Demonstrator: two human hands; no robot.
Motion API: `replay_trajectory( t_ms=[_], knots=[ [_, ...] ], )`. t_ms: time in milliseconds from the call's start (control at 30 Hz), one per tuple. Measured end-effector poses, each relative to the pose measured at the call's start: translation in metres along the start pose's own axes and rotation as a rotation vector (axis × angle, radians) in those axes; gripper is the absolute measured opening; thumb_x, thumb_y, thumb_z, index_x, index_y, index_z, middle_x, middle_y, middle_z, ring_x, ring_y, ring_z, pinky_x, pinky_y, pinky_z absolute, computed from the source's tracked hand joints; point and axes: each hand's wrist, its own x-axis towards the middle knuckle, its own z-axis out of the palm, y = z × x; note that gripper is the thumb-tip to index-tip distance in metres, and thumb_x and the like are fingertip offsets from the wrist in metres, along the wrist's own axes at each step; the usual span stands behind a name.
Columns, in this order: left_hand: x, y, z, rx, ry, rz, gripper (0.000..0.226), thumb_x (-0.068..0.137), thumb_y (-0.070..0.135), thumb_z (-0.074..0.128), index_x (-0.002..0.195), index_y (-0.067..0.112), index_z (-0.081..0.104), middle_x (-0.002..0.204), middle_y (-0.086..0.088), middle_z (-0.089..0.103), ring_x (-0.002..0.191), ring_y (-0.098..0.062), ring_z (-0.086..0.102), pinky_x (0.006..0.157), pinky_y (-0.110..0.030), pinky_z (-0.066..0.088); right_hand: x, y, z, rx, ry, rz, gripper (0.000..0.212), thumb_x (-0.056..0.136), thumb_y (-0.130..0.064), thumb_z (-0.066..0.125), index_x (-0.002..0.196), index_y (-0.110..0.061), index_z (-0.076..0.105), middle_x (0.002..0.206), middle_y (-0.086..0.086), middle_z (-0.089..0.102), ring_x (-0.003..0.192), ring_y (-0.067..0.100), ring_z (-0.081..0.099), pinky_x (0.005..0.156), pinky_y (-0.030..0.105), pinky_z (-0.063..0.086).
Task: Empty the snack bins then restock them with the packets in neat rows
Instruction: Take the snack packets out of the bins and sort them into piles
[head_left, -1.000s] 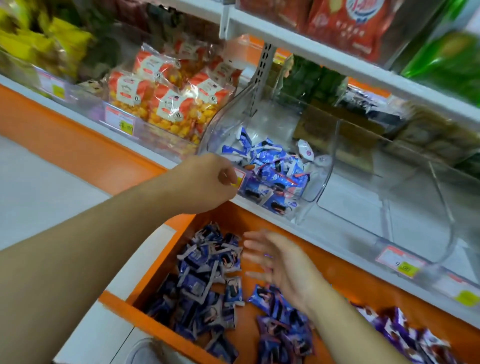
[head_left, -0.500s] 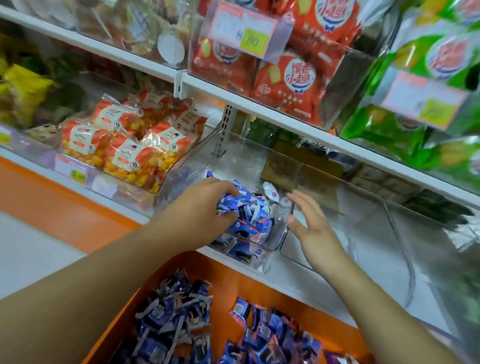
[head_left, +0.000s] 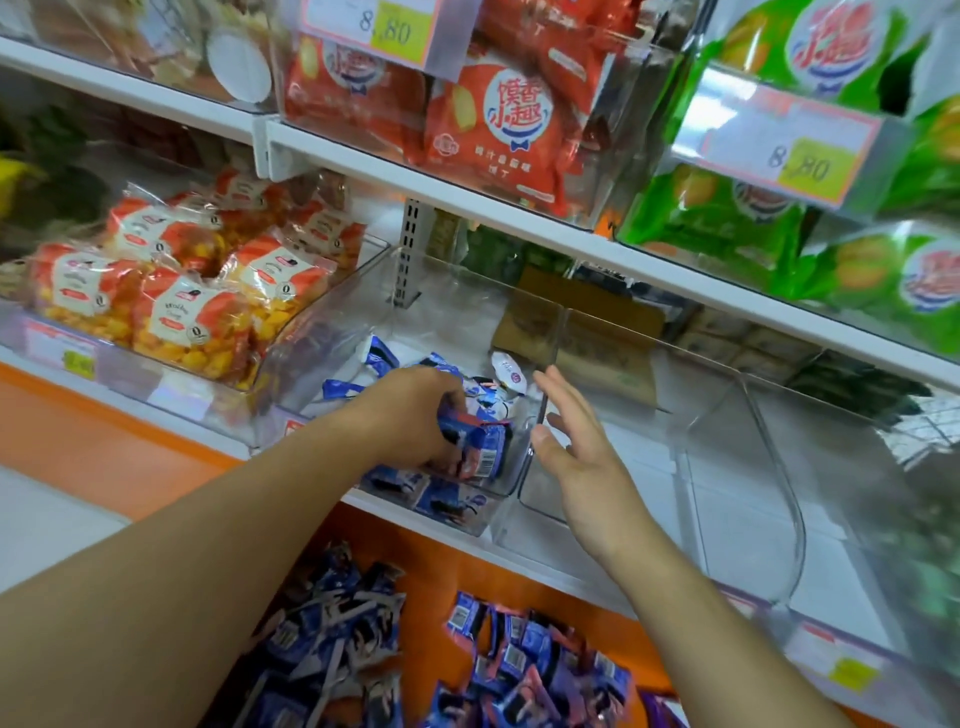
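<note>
Packets — clutched in left grip, inside bin.

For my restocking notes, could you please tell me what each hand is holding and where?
The left hand clutches a bunch of blue packets around their middles; the right hand is open, holding nothing.

My left hand is extended forward, palm down, its fingers curled closed in a grasp. My right hand is raised beside it, flat and empty, fingers spread, thumb pointing left. Both forearms are bare and reach up from below.
</note>
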Motion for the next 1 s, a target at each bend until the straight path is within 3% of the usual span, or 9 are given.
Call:
replay_trajectory(
  t_ms=[200, 300, 400, 500, 600, 700, 767, 833, 1000],
  knots=[
    [-0.020, 0.004, -0.029, -0.152, 0.177, -0.050, 0.028, 0.078, 0.029, 0.091, 0.091, 0.029, 0.067, 0.086, 0.008, 0.067, 0.071, -0.010, 0.064, 0.054, -0.022, 0.042, -0.001, -0.003, -0.001, 0.030, -0.003, 0.035, 0.048, 0.110, -0.035, 0.052, 0.147, -0.063, 0.042, 0.154, -0.053, 0.022, 0.151, -0.006, 0.027, 0.129, 0.043, 0.025],
    [-0.047, 0.012, -0.050, -0.303, 0.270, -0.040, 0.026, 0.080, 0.030, 0.090, 0.095, 0.028, 0.068, 0.087, 0.008, 0.070, 0.074, -0.011, 0.068, 0.064, -0.031, 0.056, -0.006, -0.012, -0.006, 0.043, 0.008, 0.043, 0.050, 0.108, -0.033, 0.058, 0.148, -0.058, 0.045, 0.158, -0.045, 0.025, 0.151, -0.005, 0.027, 0.127, 0.038, 0.027],
    [-0.077, 0.020, -0.062, -0.482, 0.309, -0.003, 0.023, 0.080, 0.031, 0.088, 0.096, 0.031, 0.071, 0.090, 0.006, 0.070, 0.078, -0.014, 0.069, 0.070, -0.037, 0.059, -0.018, -0.033, -0.014, 0.034, 0.048, 0.085, 0.060, 0.100, -0.027, 0.071, 0.149, -0.052, 0.047, 0.154, -0.028, 0.037, 0.140, -0.002, 0.033, 0.113, 0.028, 0.035],
    [-0.109, 0.037, -0.056, -0.649, 0.233, 0.009, 0.019, 0.081, 0.029, 0.086, 0.096, 0.028, 0.074, 0.097, -0.005, 0.073, 0.088, -0.023, 0.074, 0.080, -0.043, 0.063, -0.040, -0.051, -0.021, -0.008, 0.003, -0.021, 0.074, 0.088, -0.030, 0.084, 0.148, -0.050, 0.046, 0.153, -0.023, 0.044, 0.140, 0.000, 0.040, 0.118, 0.034, 0.039],
    [-0.133, 0.068, -0.031, -0.827, 0.128, 0.028, 0.019, 0.079, 0.021, 0.086, 0.094, 0.020, 0.075, 0.096, -0.009, 0.075, 0.091, -0.028, 0.076, 0.082, -0.039, 0.063, -0.074, -0.059, -0.026, 0.106, -0.144, -0.008, 0.084, 0.067, -0.051, 0.090, 0.142, -0.050, 0.053, 0.141, -0.018, 0.059, 0.129, 0.009, 0.060, 0.108, 0.040, 0.052],
    [-0.149, 0.096, 0.001, -0.955, -0.002, 0.017, 0.019, 0.077, 0.019, 0.087, 0.090, 0.017, 0.074, 0.093, -0.017, 0.074, 0.086, -0.034, 0.077, 0.075, -0.035, 0.063, -0.110, -0.051, -0.036, -0.037, -0.081, 0.046, 0.065, 0.056, -0.066, 0.082, 0.117, -0.049, 0.067, 0.120, -0.017, 0.070, 0.106, 0.003, 0.070, 0.098, 0.037, 0.058],
    [-0.155, 0.106, 0.019, -0.893, -0.073, 0.002, 0.022, 0.077, 0.027, 0.088, 0.091, 0.023, 0.072, 0.092, -0.008, 0.075, 0.086, -0.026, 0.077, 0.072, -0.030, 0.061, -0.133, -0.035, -0.048, -0.093, -0.048, 0.103, 0.056, 0.056, -0.063, 0.084, 0.108, -0.046, 0.070, 0.112, -0.020, 0.072, 0.101, 0.001, 0.071, 0.096, 0.035, 0.058],
    [-0.158, 0.111, 0.031, -0.710, -0.101, -0.024, 0.030, 0.081, 0.037, 0.086, 0.104, 0.028, 0.070, 0.100, 0.003, 0.074, 0.088, -0.011, 0.075, 0.072, -0.027, 0.060, -0.153, -0.017, -0.057, -0.153, -0.059, 0.179, 0.056, 0.065, -0.047, 0.093, 0.115, -0.040, 0.070, 0.116, -0.018, 0.071, 0.105, 0.002, 0.069, 0.096, 0.034, 0.057],
    [-0.152, 0.105, 0.039, -0.522, -0.052, -0.054, 0.027, 0.087, 0.039, 0.081, 0.109, 0.034, 0.066, 0.105, 0.011, 0.073, 0.097, -0.010, 0.072, 0.086, -0.045, 0.063, -0.171, 0.024, -0.072, -0.240, -0.063, 0.272, 0.061, 0.070, -0.022, 0.098, 0.118, -0.039, 0.065, 0.112, -0.018, 0.071, 0.095, -0.002, 0.069, 0.091, 0.029, 0.058]
  ],
)
